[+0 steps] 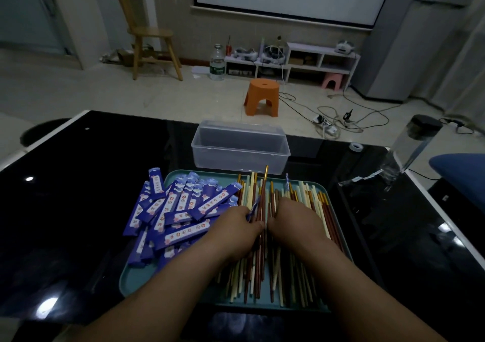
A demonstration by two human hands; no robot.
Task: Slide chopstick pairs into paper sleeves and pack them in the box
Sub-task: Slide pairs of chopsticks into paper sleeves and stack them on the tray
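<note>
Red-brown, gold-tipped chopsticks [263, 192] rise tilted from the loose chopstick pile [296, 276] on the teal tray [136, 281], beside blue printed paper sleeves [183, 210]. The left hand [236, 229] grips them, fingers curled. The right hand [294, 221] rests bent-fingered on the pile; whether it grips anything cannot be told. The clear box [210, 158] stands behind the tray.

A tray [139, 278] sits on a table [78, 184], close to the person. A heap of paper sleeves [178, 210] fills the tray's left half and spills over its left rim onto the table. Loose chopsticks [296, 276] lie on the right half. The left hand [236, 229] and right hand [294, 221] are side by side over the chopsticks. A box [240, 155] stands just behind the tray. On the floor beyond the table is a stool [262, 96].
</note>
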